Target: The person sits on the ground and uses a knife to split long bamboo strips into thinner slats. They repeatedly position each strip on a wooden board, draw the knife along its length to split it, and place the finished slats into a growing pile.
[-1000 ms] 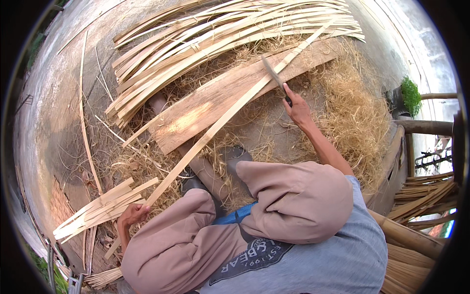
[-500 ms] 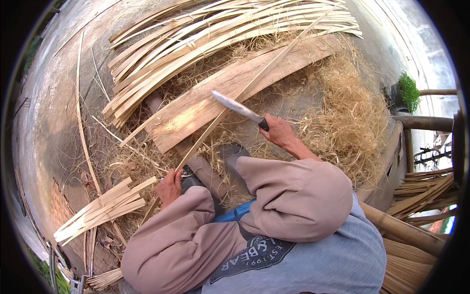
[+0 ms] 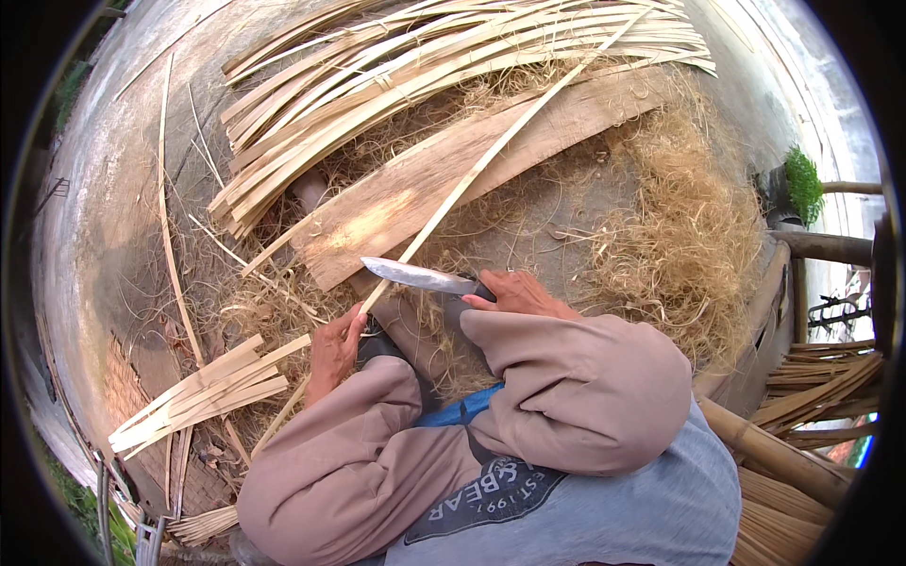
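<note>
My left hand (image 3: 336, 347) is closed around a long, pale bamboo strip (image 3: 453, 196) near its lower part. From there the strip slants up and right across a wide wooden board (image 3: 354, 236), and its lower end passes behind the hand toward my left sleeve. My right hand (image 3: 521, 293) grips the dark handle of a knife (image 3: 415, 275). The blade points left and lies across the strip just above my left hand. Whether its edge touches the strip, I cannot tell.
Beyond the board lies a large bundle of split strips (image 3: 377, 99). Curly shavings (image 3: 670, 245) pile up on the right. A shorter bundle of strips (image 3: 203, 391) sits at left. Bamboo poles (image 3: 774, 453) and a green plant (image 3: 804, 184) are at right.
My right hand has brought the knife down and left, from over the board to the strip close by my left hand. My left hand still holds the strip.
</note>
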The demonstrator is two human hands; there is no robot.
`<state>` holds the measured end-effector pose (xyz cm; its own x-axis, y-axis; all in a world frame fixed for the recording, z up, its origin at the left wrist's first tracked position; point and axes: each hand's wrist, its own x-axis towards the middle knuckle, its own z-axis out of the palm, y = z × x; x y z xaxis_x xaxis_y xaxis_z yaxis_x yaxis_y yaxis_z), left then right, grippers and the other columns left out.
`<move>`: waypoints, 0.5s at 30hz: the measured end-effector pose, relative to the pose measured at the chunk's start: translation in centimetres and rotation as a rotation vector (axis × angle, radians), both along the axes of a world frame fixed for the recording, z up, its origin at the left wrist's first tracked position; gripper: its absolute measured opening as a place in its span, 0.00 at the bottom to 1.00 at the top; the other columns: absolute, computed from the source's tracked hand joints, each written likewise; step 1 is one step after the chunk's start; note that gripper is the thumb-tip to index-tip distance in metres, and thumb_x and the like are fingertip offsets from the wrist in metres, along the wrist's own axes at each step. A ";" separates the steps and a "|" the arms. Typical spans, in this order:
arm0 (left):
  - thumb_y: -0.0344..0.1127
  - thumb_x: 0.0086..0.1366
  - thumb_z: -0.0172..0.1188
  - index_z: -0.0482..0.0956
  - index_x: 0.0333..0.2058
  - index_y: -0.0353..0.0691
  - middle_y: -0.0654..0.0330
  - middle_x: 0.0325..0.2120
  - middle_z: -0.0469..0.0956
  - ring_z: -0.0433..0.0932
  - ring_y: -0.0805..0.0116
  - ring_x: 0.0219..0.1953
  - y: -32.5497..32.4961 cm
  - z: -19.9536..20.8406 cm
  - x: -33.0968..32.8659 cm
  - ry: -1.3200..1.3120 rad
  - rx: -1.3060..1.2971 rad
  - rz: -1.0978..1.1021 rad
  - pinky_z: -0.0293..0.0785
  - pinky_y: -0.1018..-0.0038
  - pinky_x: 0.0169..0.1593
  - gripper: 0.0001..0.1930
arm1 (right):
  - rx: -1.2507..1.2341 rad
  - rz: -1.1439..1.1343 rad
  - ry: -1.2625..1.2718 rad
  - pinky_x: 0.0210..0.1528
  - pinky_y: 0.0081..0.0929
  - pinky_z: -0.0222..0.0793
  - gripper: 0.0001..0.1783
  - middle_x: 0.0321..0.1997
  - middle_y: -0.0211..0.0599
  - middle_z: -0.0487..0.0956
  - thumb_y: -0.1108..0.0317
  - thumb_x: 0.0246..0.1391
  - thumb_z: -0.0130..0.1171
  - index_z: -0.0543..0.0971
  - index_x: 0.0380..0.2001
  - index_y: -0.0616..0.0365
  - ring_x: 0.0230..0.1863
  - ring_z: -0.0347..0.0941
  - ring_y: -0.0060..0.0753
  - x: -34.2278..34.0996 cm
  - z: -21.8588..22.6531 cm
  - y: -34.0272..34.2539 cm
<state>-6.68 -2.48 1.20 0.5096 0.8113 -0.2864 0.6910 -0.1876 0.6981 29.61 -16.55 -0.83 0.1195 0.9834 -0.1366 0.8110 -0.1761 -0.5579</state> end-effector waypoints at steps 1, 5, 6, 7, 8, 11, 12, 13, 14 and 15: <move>0.49 0.74 0.61 0.84 0.56 0.41 0.50 0.37 0.88 0.84 0.63 0.40 0.7 -1.3 -2.1 -0.061 -0.120 0.013 0.77 0.66 0.45 0.21 | 0.051 -0.078 0.008 0.30 0.48 0.70 0.35 0.23 0.48 0.77 0.34 0.69 0.49 0.74 0.30 0.60 0.24 0.75 0.47 1.6 -0.7 0.5; 0.50 0.77 0.57 0.82 0.58 0.39 0.53 0.45 0.88 0.81 0.70 0.48 1.6 -0.6 -5.5 -0.048 -0.253 -0.020 0.75 0.70 0.55 0.22 | 0.068 -0.931 0.154 0.27 0.48 0.69 0.35 0.17 0.44 0.74 0.36 0.67 0.54 0.74 0.24 0.60 0.21 0.75 0.46 18.0 -1.6 1.8; 0.50 0.77 0.57 0.82 0.57 0.39 0.53 0.45 0.88 0.82 0.70 0.48 1.8 -0.3 -5.4 -0.034 -0.252 -0.026 0.75 0.70 0.55 0.22 | 0.161 -1.049 0.145 0.26 0.47 0.68 0.35 0.15 0.43 0.72 0.36 0.67 0.54 0.73 0.23 0.60 0.20 0.74 0.45 20.7 -1.4 2.0; 0.50 0.76 0.57 0.82 0.58 0.39 0.52 0.44 0.88 0.82 0.70 0.47 1.6 -0.9 -6.0 -0.065 -0.232 -0.002 0.76 0.71 0.54 0.23 | 0.155 -0.870 0.092 0.26 0.47 0.68 0.34 0.15 0.43 0.73 0.37 0.67 0.54 0.74 0.23 0.60 0.20 0.74 0.45 19.9 -0.7 3.3; 0.50 0.76 0.57 0.82 0.58 0.39 0.52 0.44 0.88 0.82 0.70 0.46 1.4 -0.6 -5.8 -0.013 -0.250 0.030 0.76 0.71 0.54 0.23 | 0.136 -0.672 0.047 0.26 0.46 0.68 0.34 0.16 0.44 0.73 0.37 0.67 0.54 0.74 0.24 0.59 0.20 0.74 0.45 17.3 0.1 4.8; 0.49 0.75 0.58 0.83 0.58 0.40 0.52 0.41 0.89 0.83 0.69 0.42 1.7 -0.1 -4.2 0.053 -0.264 0.025 0.77 0.71 0.50 0.22 | 0.076 -0.012 -0.079 0.25 0.45 0.67 0.33 0.16 0.46 0.75 0.38 0.68 0.54 0.74 0.24 0.59 0.20 0.73 0.45 8.6 1.4 2.5; 0.49 0.75 0.59 0.83 0.58 0.41 0.52 0.40 0.89 0.84 0.67 0.42 2.0 0.7 -4.5 0.079 -0.229 0.008 0.78 0.70 0.49 0.22 | 0.068 -0.097 -0.070 0.25 0.45 0.67 0.33 0.17 0.46 0.75 0.39 0.68 0.54 0.74 0.24 0.59 0.20 0.73 0.45 8.6 0.8 2.6; 0.48 0.74 0.59 0.83 0.57 0.41 0.52 0.40 0.88 0.85 0.65 0.41 2.2 1.6 -4.9 0.105 -0.195 -0.006 0.78 0.70 0.48 0.21 | 0.059 -0.178 -0.060 0.25 0.45 0.67 0.32 0.17 0.46 0.74 0.40 0.69 0.54 0.73 0.23 0.59 0.19 0.73 0.44 9.6 0.3 2.1; 0.48 0.74 0.60 0.83 0.57 0.42 0.52 0.39 0.88 0.86 0.64 0.40 1.0 2.7 -7.2 0.162 -0.170 0.018 0.78 0.69 0.47 0.21 | 0.040 -0.224 -0.016 0.25 0.45 0.66 0.32 0.17 0.46 0.74 0.40 0.69 0.55 0.73 0.23 0.59 0.19 0.72 0.44 9.5 -1.3 2.1; 0.46 0.72 0.62 0.84 0.56 0.47 0.50 0.36 0.88 0.86 0.58 0.37 0.2 3.0 -8.6 0.029 -0.012 0.011 0.78 0.67 0.44 0.19 | 0.111 -0.520 -0.060 0.24 0.44 0.67 0.34 0.17 0.45 0.74 0.38 0.70 0.51 0.74 0.23 0.59 0.19 0.74 0.43 11.5 -1.6 3.3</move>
<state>-15.33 -2.27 4.19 0.4923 0.8130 -0.3109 0.7127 -0.1715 0.6802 41.14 -13.29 -2.45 0.5993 0.8004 -0.0127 0.6637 -0.5057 -0.5511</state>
